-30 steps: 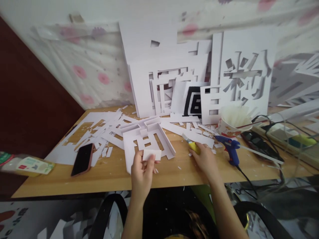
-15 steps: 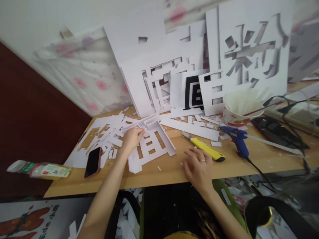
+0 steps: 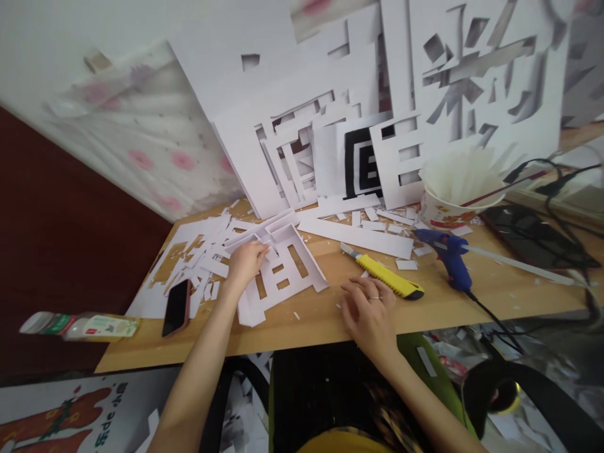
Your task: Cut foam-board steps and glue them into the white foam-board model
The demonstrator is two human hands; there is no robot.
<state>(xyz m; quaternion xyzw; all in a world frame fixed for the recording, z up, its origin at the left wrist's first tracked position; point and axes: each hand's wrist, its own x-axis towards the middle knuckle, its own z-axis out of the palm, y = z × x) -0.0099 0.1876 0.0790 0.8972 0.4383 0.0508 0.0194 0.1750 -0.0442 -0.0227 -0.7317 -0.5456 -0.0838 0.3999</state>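
Observation:
A white foam-board character [image 3: 302, 290] with cut-out slots and raised edge strips lies on the desk. My left hand [image 3: 246, 264] is over its upper left part, thumb and fingers pinched together at a raised white strip [image 3: 272, 251]; the fingertips partly hide what they grip. To the right of the character, my right hand [image 3: 370, 314] rests on the desk edge, fingers loosely bent and apart, holding nothing. Just beyond its fingers lies a yellow utility knife [image 3: 384, 274] with the blade end pointing away. Further right is a blue glue gun [image 3: 448, 255] with a white stick in its back.
White scraps [image 3: 207, 251] and a phone [image 3: 177, 307] lie at the left, beside a bottle [image 3: 85, 326] on its side. Cut-out boards [image 3: 221, 82] lean on the wall. A paper bucket [image 3: 448, 211] holds glue sticks; cables [image 3: 557, 201] run on the right.
The camera view has shifted slightly. My left hand stays pinched at the raised strip, and my right hand still rests by the knife.

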